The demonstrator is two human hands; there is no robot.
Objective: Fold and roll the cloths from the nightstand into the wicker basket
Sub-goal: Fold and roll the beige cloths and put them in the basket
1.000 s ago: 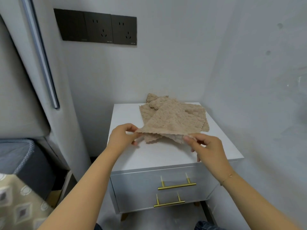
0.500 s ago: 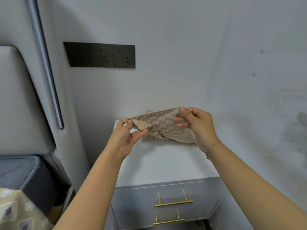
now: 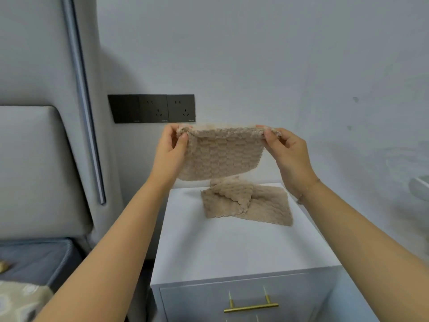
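A beige textured cloth point(image 3: 222, 154) hangs folded in the air above the white nightstand point(image 3: 232, 242). My left hand point(image 3: 170, 152) pinches its upper left corner and my right hand point(image 3: 286, 154) pinches its upper right corner, so the top edge is stretched level between them. Two more beige cloths point(image 3: 246, 203) lie overlapped and rumpled at the back of the nightstand top, below the held one. No wicker basket is in view.
A black socket panel point(image 3: 152, 108) is on the wall behind the cloth. A grey padded headboard point(image 3: 34, 170) and the bed point(image 3: 30, 263) stand to the left. The nightstand drawer has gold handles point(image 3: 250, 306). A wall runs close on the right.
Both hands lifted one cloth off the pile, raised it well above the nightstand and spread it flat between them. The view tilted upward.
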